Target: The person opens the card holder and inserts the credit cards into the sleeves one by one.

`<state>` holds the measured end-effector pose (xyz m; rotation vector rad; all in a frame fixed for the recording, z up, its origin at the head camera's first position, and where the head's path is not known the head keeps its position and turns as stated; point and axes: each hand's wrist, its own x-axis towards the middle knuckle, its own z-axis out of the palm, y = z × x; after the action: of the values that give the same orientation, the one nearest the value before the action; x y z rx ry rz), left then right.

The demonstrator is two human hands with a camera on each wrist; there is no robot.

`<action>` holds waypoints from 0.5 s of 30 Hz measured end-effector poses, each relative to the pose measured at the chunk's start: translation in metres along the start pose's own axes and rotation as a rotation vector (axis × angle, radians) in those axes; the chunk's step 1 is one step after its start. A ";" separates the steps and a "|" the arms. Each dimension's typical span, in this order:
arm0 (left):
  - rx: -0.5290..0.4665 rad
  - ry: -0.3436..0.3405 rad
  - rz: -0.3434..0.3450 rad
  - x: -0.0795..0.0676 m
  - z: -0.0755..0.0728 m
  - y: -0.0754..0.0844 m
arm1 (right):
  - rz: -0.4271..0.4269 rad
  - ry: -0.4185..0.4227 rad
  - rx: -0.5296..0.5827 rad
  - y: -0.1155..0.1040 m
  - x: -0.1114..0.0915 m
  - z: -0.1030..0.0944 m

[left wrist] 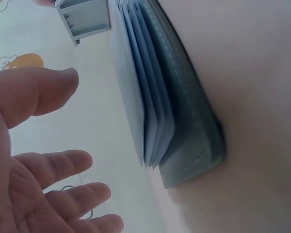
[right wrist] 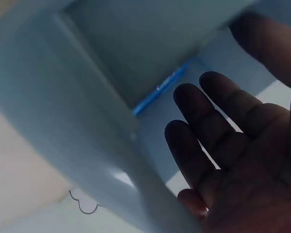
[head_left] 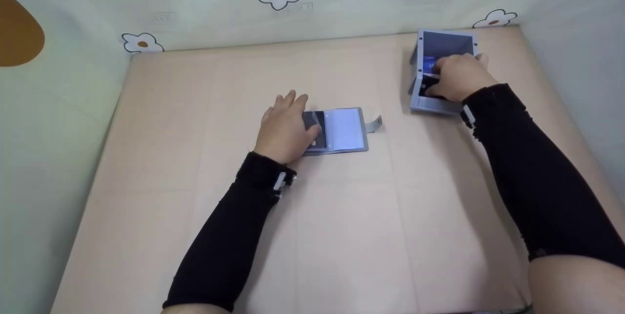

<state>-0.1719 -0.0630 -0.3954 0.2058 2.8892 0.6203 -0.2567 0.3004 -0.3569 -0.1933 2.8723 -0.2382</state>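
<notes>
"Grey leather-look card holder (head_left: pixel 337 131), spread open mid-table (head_left: pixel 337 236), and your left hand (head_left: pixel 282 131) is right there at its nine o'clock!"

"Fingers long and spread, nothing gripped. Your thumb reaches over the dark card (head_left: pixel 320 121) in the left-hand page; whether it presses, I can't tell."

"Pale clear pages on the other side, and the strap (head_left: pixel 375 124) pokes out at three o'clock."

"Now look to two o'clock from the holder: the grey box (head_left: pixel 434 105), your right hand (head_left: pixel 461 77) dipped inside it!"

"Close up from that wrist, your fingers are extended and slightly apart, clasping nothing."

"And near your fingertips, a blue card (head_left: pixel 429 64) at the box's nine o'clock, with a black piece (head_left: pixel 426 83) just below, around eight, partly hidden by your hand."
</notes>
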 end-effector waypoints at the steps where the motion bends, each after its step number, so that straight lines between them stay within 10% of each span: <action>1: 0.001 -0.002 0.001 0.000 0.000 0.000 | 0.001 -0.001 -0.010 -0.001 0.001 0.001; 15: 0.024 -0.004 0.008 0.001 0.002 0.000 | -0.053 0.023 -0.162 -0.006 0.010 0.011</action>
<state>-0.1721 -0.0623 -0.3971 0.2217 2.8950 0.5856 -0.2629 0.2912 -0.3691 -0.2996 2.9119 -0.0165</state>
